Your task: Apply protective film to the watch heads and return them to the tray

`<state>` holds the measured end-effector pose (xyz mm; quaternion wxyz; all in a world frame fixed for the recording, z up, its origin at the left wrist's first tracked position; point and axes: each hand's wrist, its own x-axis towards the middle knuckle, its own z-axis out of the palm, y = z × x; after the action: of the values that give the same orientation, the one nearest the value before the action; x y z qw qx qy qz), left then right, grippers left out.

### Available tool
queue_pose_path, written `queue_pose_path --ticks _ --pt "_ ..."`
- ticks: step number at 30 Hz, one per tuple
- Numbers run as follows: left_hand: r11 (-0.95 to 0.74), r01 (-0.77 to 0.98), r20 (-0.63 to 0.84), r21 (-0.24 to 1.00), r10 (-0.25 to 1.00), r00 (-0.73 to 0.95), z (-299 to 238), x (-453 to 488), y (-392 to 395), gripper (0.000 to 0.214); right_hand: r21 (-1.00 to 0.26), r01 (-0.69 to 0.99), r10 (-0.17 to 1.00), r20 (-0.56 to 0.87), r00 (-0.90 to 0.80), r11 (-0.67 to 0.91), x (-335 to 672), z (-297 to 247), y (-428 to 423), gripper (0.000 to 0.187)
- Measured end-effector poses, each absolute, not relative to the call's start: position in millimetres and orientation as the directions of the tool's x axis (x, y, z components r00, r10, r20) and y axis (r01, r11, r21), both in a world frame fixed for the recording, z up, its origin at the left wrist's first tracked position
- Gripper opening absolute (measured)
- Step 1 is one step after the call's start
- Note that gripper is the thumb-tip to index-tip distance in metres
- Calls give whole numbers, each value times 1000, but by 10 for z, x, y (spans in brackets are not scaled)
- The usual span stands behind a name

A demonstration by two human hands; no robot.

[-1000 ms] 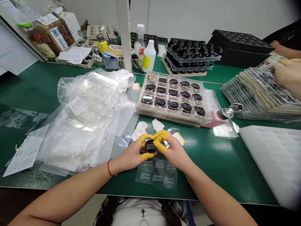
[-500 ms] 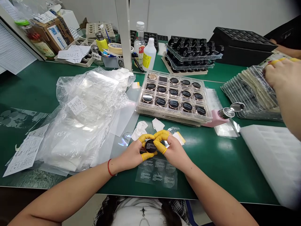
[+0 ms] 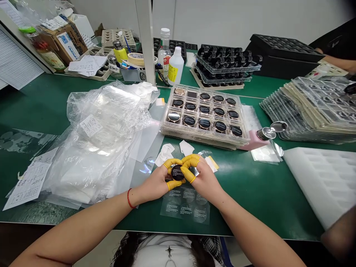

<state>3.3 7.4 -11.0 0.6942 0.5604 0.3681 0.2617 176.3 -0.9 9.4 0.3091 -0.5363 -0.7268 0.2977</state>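
Green desk [image 3: 250, 200] in a white-walled workroom [image 3: 236, 18] — plastic bags [image 3: 97, 148] heaped left.
The left hand [image 3: 151, 185] and right hand [image 3: 207, 181] pinch a round black disc [image 3: 177, 172] between them, yellow finger cots [image 3: 174, 161] on — a tray of matching discs [image 3: 204, 138] just beyond.

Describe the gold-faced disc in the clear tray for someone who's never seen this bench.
On the green workbench, find the stacked clear trays of round discs. In the far left corner cell sits the gold-faced disc, the only gold one among mostly black-faced neighbours.
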Motion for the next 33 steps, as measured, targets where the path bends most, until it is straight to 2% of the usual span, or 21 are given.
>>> queue_pose_path --ticks 2,4,8,10,12,15,17,19,21,23,26,29,33 --pt "246 46 -225 968 777 587 -106 34 83 40 -635 691 938 206 -279 345 1818 141 12 7" --pt "265 46 -243 963 782 574 -101 32 93 42 -456 816 934 219 -284 355 1924 210 37 17" --pt "325 55 -299 944 774 558 -95 27 98 49 -41 996 997 7 -76 76 2225 210 13 23" --pt "334 50 -303 941 774 556 -110 27 91 50 51 997 996 -74 57 -53 2361 76 -46 27" --pt "326 38 -290 944 775 561 -142 29 80 49 -14 990 988 -77 136 -138 2457 -103 -112 31" --pt "325 26 -280 945 768 576 -199 35 63 48 -232 957 984 1 179 -174 2492 -276 -189 24" --pt "317 37 -281 948 773 569 -217 39 55 48 -406 906 982 85 168 -120 2425 -244 -229 18" --pt "294 52 -273 954 786 555 -209 41 49 48 -577 816 980 165 115 1 2281 -114 -276 17" --pt "273 49 -252 961 789 560 -182 39 45 46 -673 724 975 222 3 151 2079 37 -333 17" --pt "257 31 -226 966 779 585 -152 34 42 43 -667 684 950 283 -132 294 1864 124 -381 17" --pt "226 14 -187 974 768 613 -126 20 42 42 -533 727 887 393 -241 434 1637 88 -389 17" --pt "179 18 -151 984 768 623 -124 4 49 41 -422 799 871 428 -242 429 1587 -26 -307 18" --pt "157 49 -151 986 744 651 -118 4 64 40 -442 832 917 355 -182 336 1668 -91 -168 18"
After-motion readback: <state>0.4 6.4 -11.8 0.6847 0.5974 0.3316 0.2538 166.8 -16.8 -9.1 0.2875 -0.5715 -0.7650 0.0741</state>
